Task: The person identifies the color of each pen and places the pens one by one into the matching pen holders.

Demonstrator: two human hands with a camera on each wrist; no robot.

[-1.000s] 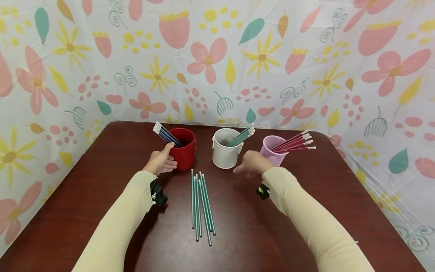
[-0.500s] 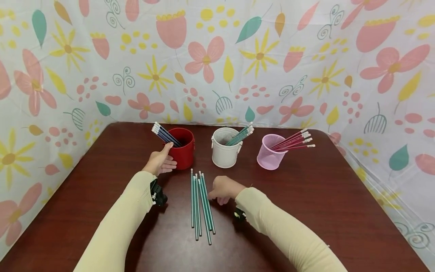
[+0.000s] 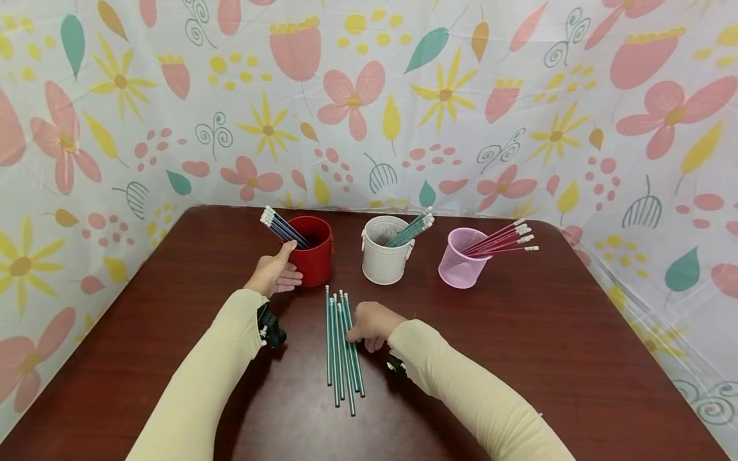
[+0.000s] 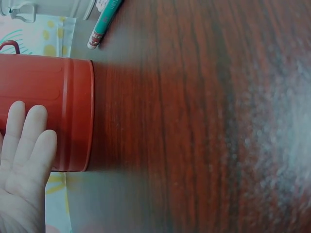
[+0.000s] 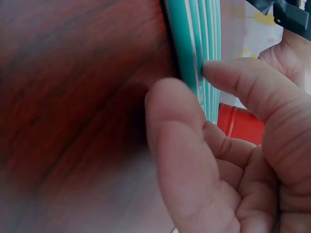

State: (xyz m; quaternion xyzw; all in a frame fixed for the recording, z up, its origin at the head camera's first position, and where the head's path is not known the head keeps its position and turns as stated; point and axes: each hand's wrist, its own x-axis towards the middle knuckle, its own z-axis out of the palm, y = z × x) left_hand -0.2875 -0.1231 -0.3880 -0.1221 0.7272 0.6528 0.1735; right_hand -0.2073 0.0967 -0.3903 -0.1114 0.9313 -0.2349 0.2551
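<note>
Right hand [image 3: 369, 323] pinches green pencils [image 3: 343, 349] lying on table [image 3: 519, 358]; left hand [image 3: 271, 274], fingers straight, rests against red cup [image 3: 314, 259].

In the right wrist view the right hand [image 5: 233, 160] covers part of the green pencils [image 5: 201, 48], whose ends run off-frame. The left wrist view crops the red cup [image 4: 46, 104], and the bench [image 4: 272, 145] blurs rightward.

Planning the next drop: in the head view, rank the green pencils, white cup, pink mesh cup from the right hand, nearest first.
1. green pencils, touching the right hand, on its left.
2. white cup, just beyond it.
3. pink mesh cup, farther back right.
</note>
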